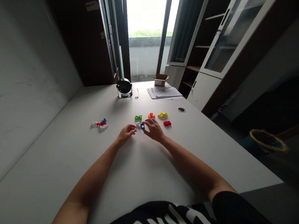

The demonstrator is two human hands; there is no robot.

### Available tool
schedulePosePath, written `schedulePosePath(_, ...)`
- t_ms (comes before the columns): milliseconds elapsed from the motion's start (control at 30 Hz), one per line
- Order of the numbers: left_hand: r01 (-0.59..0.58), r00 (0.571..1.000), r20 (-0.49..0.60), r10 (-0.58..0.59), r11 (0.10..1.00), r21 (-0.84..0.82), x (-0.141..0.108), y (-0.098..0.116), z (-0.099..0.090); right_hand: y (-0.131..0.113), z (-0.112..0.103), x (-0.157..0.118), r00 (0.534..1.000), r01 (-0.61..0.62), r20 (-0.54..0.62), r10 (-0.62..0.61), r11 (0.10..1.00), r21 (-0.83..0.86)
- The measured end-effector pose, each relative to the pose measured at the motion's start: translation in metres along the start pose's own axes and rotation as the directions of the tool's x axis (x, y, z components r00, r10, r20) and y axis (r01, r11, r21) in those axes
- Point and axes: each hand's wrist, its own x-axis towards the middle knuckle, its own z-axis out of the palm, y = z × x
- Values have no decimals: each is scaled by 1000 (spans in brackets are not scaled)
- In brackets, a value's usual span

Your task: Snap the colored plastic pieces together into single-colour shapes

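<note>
While right hand pinches blue square piece, left hand, fingers loosely parted, curls at its nine o'clock near white piece; light edge grip should leave blue face visible.

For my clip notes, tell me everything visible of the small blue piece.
The blue piece is small and squarish, a frame around a pale middle, apparently plastic. The right hand holds it at its right side, its face toward the camera, over the white table. Whether it touches the white piece beside it is unclear.
</note>
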Motion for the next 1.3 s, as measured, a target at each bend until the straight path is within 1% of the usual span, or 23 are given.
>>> schedulePosePath(67, -2, 1000, -1, 2, 1000, 2, 0, -1, 0, 18, -12, 5, 996, -86, -27, 85, 995, -45)
schedulePosePath(167, -2, 1000, 17, 1, 1000, 16, 0, -2, 0, 46, -32, 7, 988, -154, 4, 155, 982, -112)
schedulePosePath(267, 10, 999, 31, -11, 999, 52, 0, -3, -1, 68, -46, 3, 976, -174, 100, 195, 967, -184)
schedulePosePath(333, 11, 999, 36, -14, 998, 69, 0, -3, -2, 77, -48, 0, 963, -164, 176, 204, 962, -218)
schedulePosePath(400, 7, 999, 39, -10, 997, 78, 0, -4, -3, 83, -46, -2, 954, -147, 221, 202, 959, -241)
schedulePosePath(600, -2, 999, 44, -2, 996, 86, -1, -3, -3, 89, -34, -6, 943, -130, 277, 187, 969, -212)
schedulePosePath(767, 2, 999, 41, -6, 995, 99, -2, 0, -3, 90, -32, -9, 934, -129, 305, 187, 971, -201)
schedulePosePath(1067, 2, 999, 40, -6, 994, 112, -2, 0, -1, 87, -29, -9, 931, -159, 290, 220, 962, -221)
schedulePosePath(1200, -1, 999, 41, -4, 991, 131, -2, 0, -2, 89, -28, -9, 940, -155, 269, 210, 965, -212)
schedulePosePath(1300, -5, 999, 46, -1, 990, 143, -2, 0, -2, 89, -28, -9, 946, -145, 264, 188, 974, -174)
